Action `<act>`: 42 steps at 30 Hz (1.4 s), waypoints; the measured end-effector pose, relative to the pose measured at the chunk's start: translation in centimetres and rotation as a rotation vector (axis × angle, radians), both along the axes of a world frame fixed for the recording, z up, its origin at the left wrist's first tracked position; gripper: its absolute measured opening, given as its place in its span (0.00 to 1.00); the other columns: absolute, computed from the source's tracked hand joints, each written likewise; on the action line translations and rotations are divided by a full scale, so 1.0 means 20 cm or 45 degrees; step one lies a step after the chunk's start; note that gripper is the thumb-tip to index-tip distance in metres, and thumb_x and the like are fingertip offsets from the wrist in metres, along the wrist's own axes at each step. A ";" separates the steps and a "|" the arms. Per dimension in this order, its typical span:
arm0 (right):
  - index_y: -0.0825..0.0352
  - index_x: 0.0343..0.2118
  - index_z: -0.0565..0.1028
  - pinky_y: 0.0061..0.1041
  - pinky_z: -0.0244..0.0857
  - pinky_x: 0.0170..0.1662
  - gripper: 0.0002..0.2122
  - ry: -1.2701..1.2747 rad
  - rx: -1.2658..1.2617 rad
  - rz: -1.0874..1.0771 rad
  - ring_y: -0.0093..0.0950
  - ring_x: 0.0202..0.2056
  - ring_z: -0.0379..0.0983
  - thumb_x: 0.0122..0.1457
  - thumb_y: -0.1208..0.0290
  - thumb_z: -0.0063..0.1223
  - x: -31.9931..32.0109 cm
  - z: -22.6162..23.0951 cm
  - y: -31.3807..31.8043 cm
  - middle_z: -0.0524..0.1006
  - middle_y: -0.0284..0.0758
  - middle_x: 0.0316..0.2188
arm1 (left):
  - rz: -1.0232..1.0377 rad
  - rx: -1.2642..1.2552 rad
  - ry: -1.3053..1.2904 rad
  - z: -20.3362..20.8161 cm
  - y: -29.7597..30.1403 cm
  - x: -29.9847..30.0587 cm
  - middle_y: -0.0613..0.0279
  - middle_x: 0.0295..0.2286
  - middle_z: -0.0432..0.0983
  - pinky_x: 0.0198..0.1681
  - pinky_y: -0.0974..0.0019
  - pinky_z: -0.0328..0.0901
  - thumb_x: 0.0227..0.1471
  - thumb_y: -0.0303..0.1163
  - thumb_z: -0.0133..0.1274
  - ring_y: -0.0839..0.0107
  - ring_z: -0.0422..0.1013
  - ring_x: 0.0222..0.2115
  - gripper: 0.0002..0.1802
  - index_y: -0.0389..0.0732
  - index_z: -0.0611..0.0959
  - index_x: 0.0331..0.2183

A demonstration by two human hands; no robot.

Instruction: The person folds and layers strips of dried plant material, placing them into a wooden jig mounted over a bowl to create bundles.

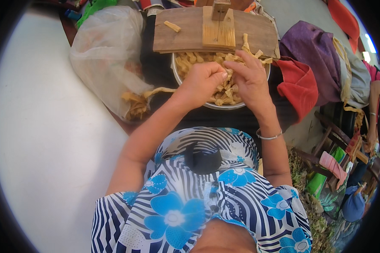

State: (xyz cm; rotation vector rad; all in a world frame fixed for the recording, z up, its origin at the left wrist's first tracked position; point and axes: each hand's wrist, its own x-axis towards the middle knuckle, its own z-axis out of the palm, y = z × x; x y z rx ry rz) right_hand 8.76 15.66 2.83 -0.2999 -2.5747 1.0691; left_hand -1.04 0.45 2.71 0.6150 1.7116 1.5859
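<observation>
My left hand [202, 82] is closed in a pinch on a tan strip [164, 90], which looks like bean curd skin. Behind that hand the strip trails left to a translucent plastic bag [99, 59] with more strips [135, 104] at its mouth. My right hand [252, 80] meets the left over a metal bowl [174, 71], its fingers loosely bent at the strip's other end; its thumb is hidden. Many knotted tan pieces [228, 93] fill the bowl under both hands.
A wooden board with an upright post [218, 27] lies across the bowl's far side, one loose piece [172, 26] on it. Red cloth [297, 82] and a purple bundle [310, 57] sit to the right. A pale surface [46, 147] extends along the left. Another person's arm [373, 114] shows far right.
</observation>
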 end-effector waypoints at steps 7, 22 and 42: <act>0.71 0.46 0.74 0.18 0.68 0.40 0.16 -0.023 -0.876 0.188 0.19 0.35 0.73 0.53 0.77 0.57 -0.04 0.14 0.09 0.78 0.32 0.36 | -0.094 -0.024 -0.461 0.13 0.00 -0.09 0.70 0.19 0.69 0.20 0.76 0.53 0.56 0.33 0.52 0.83 0.59 0.19 0.09 0.38 0.80 0.29; 0.70 0.35 0.77 0.17 0.68 0.32 0.07 -0.218 -1.368 0.188 0.18 0.28 0.74 0.53 0.77 0.57 -0.06 0.19 0.16 0.78 0.32 0.27 | -0.209 -0.037 -0.186 0.14 0.03 -0.20 0.75 0.20 0.68 0.23 0.79 0.56 0.55 0.36 0.51 0.86 0.61 0.21 0.10 0.40 0.80 0.30; 0.70 0.33 0.78 0.18 0.62 0.29 0.05 0.057 -0.336 -0.068 0.18 0.25 0.67 0.56 0.76 0.54 -0.46 -0.13 0.26 0.74 0.27 0.22 | 0.070 -0.243 0.567 -0.11 0.22 -0.65 0.55 0.24 0.76 0.32 0.62 0.65 0.51 0.34 0.52 0.64 0.72 0.26 0.11 0.34 0.81 0.30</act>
